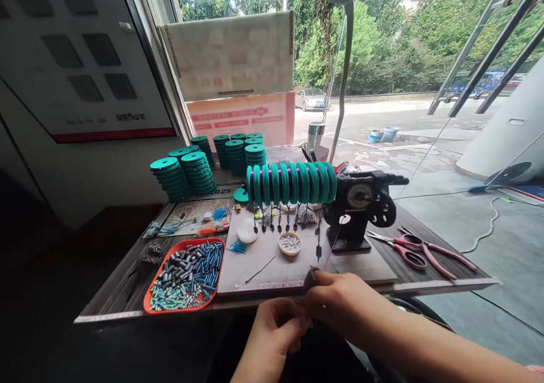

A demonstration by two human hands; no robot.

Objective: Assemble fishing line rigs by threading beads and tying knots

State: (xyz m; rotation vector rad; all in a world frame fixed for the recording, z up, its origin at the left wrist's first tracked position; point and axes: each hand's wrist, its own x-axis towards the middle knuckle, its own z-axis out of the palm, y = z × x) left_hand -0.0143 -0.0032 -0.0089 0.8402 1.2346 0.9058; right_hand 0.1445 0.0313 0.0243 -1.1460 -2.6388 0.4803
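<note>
My left hand is closed in a pinch just below the table's front edge; whatever lies between its fingertips is hidden. Touching or nearly touching it is my right hand, also closed, with a dark cover on one fingertip. A thin purple line runs down to the right hand from a black winding device. On that device's shaft sits a row of teal foam spools wound with purple line. Short dark leaders with small black weights hang beneath the spools.
An orange tray of dark, blue and green small parts stands left. A small bowl of pale beads and a thin metal tool lie centrally. Red-handled scissors and pliers lie right. Stacked teal spools stand behind.
</note>
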